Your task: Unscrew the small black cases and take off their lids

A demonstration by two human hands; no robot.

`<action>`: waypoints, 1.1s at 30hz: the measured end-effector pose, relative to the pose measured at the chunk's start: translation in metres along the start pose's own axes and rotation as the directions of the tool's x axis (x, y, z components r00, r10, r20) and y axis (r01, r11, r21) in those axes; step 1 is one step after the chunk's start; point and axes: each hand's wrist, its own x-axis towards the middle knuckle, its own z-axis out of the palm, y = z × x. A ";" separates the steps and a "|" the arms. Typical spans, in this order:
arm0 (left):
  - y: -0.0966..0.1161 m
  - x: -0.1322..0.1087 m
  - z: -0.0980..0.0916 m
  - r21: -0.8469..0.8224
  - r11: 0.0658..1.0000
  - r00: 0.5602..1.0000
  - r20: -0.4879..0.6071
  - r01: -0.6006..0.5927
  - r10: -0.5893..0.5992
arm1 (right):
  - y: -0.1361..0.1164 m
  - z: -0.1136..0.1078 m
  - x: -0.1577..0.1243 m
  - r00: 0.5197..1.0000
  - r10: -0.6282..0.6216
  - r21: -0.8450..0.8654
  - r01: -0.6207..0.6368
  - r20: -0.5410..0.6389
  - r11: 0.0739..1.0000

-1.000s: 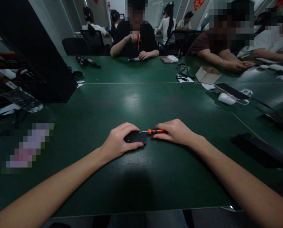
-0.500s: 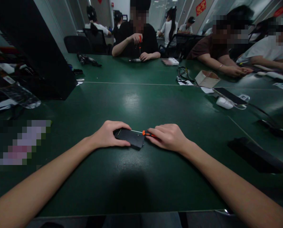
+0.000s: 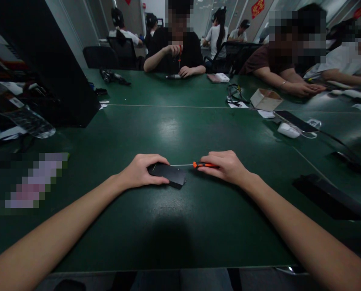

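Note:
My left hand (image 3: 146, 170) grips a flat black rectangular case (image 3: 172, 174) from its left end, thumb on the near side and fingers on the far side. The case rests low at the green table, its right end free. In my right hand (image 3: 226, 166) is a screwdriver (image 3: 205, 165) with an orange and black handle. Its thin metal shaft points left, and the tip meets the far edge of the case near my left fingertips. Whether the tip sits inside the case or behind it I cannot tell.
Right of my forearm lies a long black object (image 3: 330, 197). A phone (image 3: 295, 121), a white charger (image 3: 288, 130) and a small open box (image 3: 265, 99) stand farther back. A black cabinet (image 3: 74, 93) and a plastic bottle (image 3: 32, 119) are at left. Across the table a person (image 3: 176, 52) holds another screwdriver.
My right hand has moved right and slightly away with the screwdriver, so more shaft shows between handle and case. My left hand keeps its hold on the case.

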 end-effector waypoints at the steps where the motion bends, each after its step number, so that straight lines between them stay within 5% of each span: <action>1: 0.000 0.000 0.000 -0.004 1.000 1.000 -0.007 0.007 -0.007 | 0.001 0.000 -0.001 1.000 0.000 0.001 0.000 -0.006 1.000; 17: 0.001 -0.001 0.004 -0.003 1.000 0.999 -0.038 0.021 -0.021 | -0.027 0.017 0.012 0.998 0.066 -0.042 -0.066 -0.021 0.997; 27: -0.001 -0.002 0.008 -0.019 1.000 0.998 -0.055 0.004 -0.005 | -0.026 0.023 0.013 0.973 0.107 0.127 -0.134 0.203 0.983; 33: -0.001 -0.003 0.007 -0.016 1.000 0.998 -0.054 0.008 -0.009 | -0.028 0.024 0.014 0.972 0.121 0.115 -0.146 0.202 0.983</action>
